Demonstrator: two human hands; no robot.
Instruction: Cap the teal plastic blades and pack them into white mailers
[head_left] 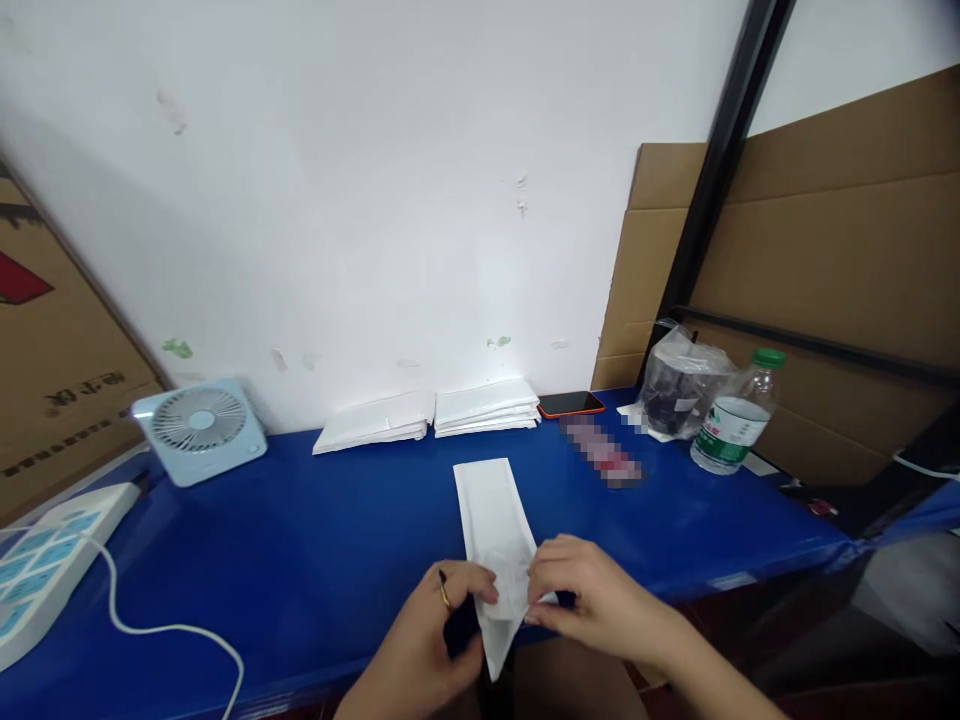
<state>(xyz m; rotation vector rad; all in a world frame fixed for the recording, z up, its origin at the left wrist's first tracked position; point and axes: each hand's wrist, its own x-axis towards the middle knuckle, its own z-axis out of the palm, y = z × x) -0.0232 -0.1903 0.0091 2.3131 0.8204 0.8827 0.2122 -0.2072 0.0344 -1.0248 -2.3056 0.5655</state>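
Observation:
A long white paper bag (491, 505) lies over the near edge of the blue table, its lower end spread into a pointed flap. My left hand (435, 635), with a ring on one finger, is closed on the bag's left edge. Its index finger rests across the white material. From the right, my right hand (581, 590) pinches the bag's other edge between thumb and fingers. Farther back by the wall are two stacks of similar flat white pieces, a left stack (375, 418) and a right stack (486, 408).
On the blue table (322, 540) stand a light-blue fan (199, 430) and a white power strip (64, 560) with a trailing cable (172, 630). A phone (571, 403), a bagged cup (679, 385) and a green-capped bottle (735, 420) are at the right. Cardboard (847, 280) flanks the table.

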